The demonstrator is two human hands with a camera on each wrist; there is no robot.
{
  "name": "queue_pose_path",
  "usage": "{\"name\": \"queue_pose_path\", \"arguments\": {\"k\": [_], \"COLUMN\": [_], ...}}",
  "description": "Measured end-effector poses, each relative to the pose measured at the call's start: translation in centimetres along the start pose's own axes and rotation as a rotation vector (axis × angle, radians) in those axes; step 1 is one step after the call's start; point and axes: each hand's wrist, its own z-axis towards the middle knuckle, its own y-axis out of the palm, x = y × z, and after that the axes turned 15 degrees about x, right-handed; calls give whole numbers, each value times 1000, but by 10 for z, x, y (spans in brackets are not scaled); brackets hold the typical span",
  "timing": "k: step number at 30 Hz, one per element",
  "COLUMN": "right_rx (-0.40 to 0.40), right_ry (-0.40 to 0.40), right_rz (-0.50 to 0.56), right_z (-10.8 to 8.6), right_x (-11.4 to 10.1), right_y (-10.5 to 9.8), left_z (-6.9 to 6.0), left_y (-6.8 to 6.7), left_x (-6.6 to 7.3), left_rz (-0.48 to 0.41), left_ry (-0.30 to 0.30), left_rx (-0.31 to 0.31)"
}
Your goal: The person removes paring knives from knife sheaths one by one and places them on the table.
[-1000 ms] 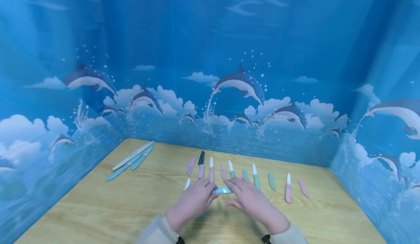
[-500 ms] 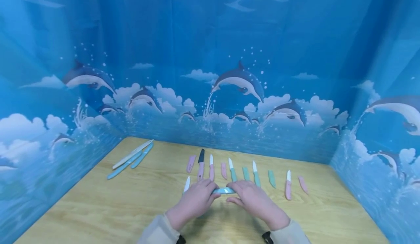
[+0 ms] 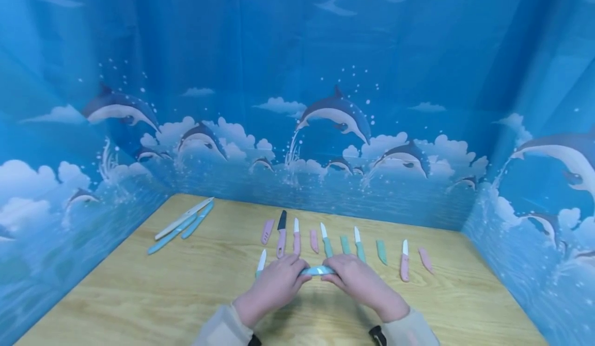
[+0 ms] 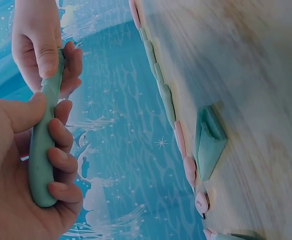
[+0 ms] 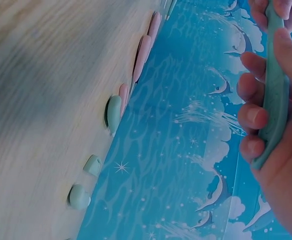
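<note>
Both hands hold one light-blue knife-shaped piece (image 3: 318, 270) lengthwise between them above the table, in the head view. My left hand (image 3: 277, 285) curls its fingers round one end, a smooth rounded handle (image 4: 42, 165) in the left wrist view. Round the other end, a flatter ridged part (image 5: 275, 107) in the right wrist view, my right hand (image 3: 361, 285) has its fingers and thumb curled. No blade shows between the hands. Just past the left hand lies a knife with a white blade (image 3: 262, 259); a green sheath (image 4: 210, 142) rests on the table below in the left wrist view.
A row of pink and green knives and sheaths lies beyond the hands, among them a black-bladed knife (image 3: 282, 227). At the right are a pink knife (image 3: 405, 263) and pink sheath (image 3: 425, 260). Two blue pieces and a long white one (image 3: 183, 219) lie far left on the wooden table (image 3: 139, 284).
The right thumb has come in under the blue piece, and the right fingers have closed round its end. The piece stays at nearly the same place between the hands.
</note>
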Motion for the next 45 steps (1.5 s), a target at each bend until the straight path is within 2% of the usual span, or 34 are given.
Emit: {"name": "queue_pose_path", "arguments": {"k": [4,9,27,45], "right_rx": [-2,24,-17,-47], "right_ry": [19,-12,16,38], "right_rz": [17,2,39,36], "right_z": [0,-1,-2,0], "right_x": [3,6,6,5], "right_y": [-3,-2,-4,-8], "left_z": [0,1,1,1], "left_y": [-1,-2,-2,-3], "left_x": [-1,-2,-2,-2], "left_rz": [-4,-4,-6,-20], "left_ry": [7,18,5,4], "left_rx": [3,12,-23,-15]}}
